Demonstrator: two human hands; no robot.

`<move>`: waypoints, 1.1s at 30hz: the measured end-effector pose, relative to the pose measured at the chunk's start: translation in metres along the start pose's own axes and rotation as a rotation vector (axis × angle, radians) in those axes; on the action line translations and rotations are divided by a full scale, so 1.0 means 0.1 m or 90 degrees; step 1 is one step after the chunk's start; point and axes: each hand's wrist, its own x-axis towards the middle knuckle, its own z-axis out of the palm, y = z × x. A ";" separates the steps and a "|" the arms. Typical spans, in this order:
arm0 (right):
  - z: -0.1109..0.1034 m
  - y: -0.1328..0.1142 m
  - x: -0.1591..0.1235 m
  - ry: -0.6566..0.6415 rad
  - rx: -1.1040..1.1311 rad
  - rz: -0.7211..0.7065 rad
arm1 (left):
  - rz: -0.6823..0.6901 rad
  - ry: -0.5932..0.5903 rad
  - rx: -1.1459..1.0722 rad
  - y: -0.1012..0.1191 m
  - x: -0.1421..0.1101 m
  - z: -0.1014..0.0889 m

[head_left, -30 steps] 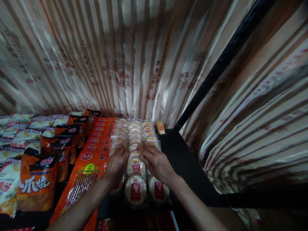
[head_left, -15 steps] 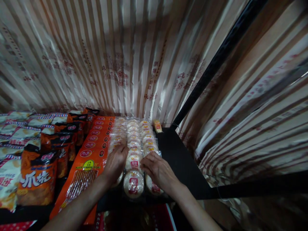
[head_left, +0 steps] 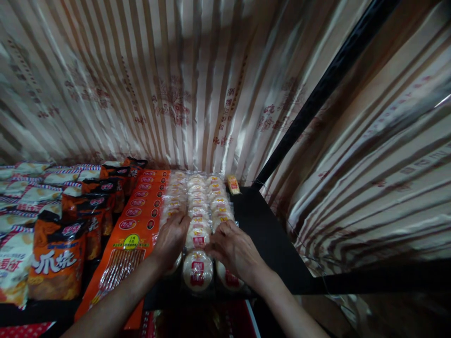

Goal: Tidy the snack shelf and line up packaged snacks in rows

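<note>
Flanking the middle row of wrapped round cakes (head_left: pixel 198 271), the left hand (head_left: pixel 172 237) and right hand (head_left: pixel 234 249) curl over its neighbours; whether either grip is wide or holding one I cannot tell. Uneven pressure could skew the rows, tipping cakes just below the grips off the black shelf (head_left: pixel 268 234)

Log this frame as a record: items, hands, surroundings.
items: three rows of round white cakes in clear wrappers
left hand: at left row, grip unclear
right hand: at right row, grip unclear
left side: flat orange printed packs, orange-and-black bags, white printed bags
far right: small yellow packet
surface: black shelf
backdrop: striped beige-brown curtain
</note>
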 end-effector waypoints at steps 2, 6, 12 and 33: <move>0.01 0.00 0.00 -0.015 -0.004 0.000 | -0.007 0.001 -0.007 0.00 0.00 0.00; 0.04 0.02 0.00 -0.030 0.014 0.011 | -0.007 0.009 -0.012 0.00 -0.01 0.00; 0.10 0.04 0.01 0.012 0.048 0.026 | -0.005 0.011 0.001 0.01 0.00 -0.03; 0.13 0.05 0.02 0.084 0.037 0.015 | 0.179 0.124 0.020 0.58 -0.35 0.00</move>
